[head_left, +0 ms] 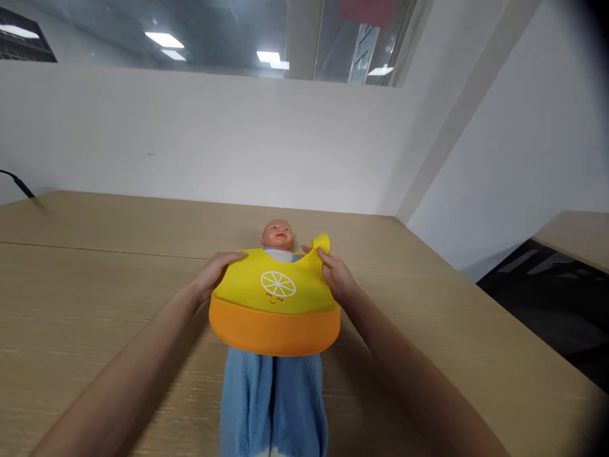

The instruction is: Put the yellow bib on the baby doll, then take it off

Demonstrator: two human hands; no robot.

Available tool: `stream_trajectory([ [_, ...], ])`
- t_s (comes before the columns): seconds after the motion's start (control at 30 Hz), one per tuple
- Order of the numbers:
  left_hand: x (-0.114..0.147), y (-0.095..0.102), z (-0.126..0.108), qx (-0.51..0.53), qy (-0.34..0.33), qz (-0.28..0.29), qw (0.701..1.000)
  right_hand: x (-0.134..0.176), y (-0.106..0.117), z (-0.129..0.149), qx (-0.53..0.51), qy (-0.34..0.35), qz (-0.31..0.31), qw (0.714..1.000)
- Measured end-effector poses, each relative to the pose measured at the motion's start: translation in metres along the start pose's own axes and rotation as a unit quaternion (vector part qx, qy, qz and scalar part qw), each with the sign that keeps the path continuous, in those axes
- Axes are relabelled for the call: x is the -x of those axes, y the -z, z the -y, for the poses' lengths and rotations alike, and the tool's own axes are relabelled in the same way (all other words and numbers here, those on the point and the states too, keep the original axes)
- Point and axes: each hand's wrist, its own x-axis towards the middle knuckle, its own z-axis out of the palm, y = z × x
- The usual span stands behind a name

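Note:
A yellow bib [247,279] with an orange catch pocket and a lemon-slice print is held up over a baby doll [278,236]. My left hand [219,270] grips its upper left edge, thumb on the front. On the other side my right hand [337,273] pinches the bib near its curled yellow neck strap. The doll lies on its back, its head showing above the bib's neckline. Fuzzy blue trousers [247,393] cover the doll's legs below the pocket. The bib hides most of the doll's torso.
The doll lies on a wooden table [118,304] that has a seam running across it. A white wall [214,133] with windows above stands at the far edge. At the left, a black cable [23,186] reaches the table. Beyond the right edge is a dark object [547,304].

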Motion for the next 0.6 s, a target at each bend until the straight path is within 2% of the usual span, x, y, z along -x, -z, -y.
stream_trajectory([
  [0.23, -0.017, 0.002, 0.005, 0.018, 0.036, 0.008, 0.999, 0.010, -0.008, -0.005, 0.051, -0.004, -0.097, 0.994],
  [0.47, -0.022, 0.001, 0.000, 0.036, 0.001, 0.010, 0.999, 0.014, -0.009, -0.002, 0.067, -0.007, -0.099, 0.993],
  [0.6, -0.030, -0.006, -0.005, 0.023, -0.026, -0.032, 0.999, -0.001, -0.010, 0.007, 0.049, 0.017, -0.094, 0.994],
])
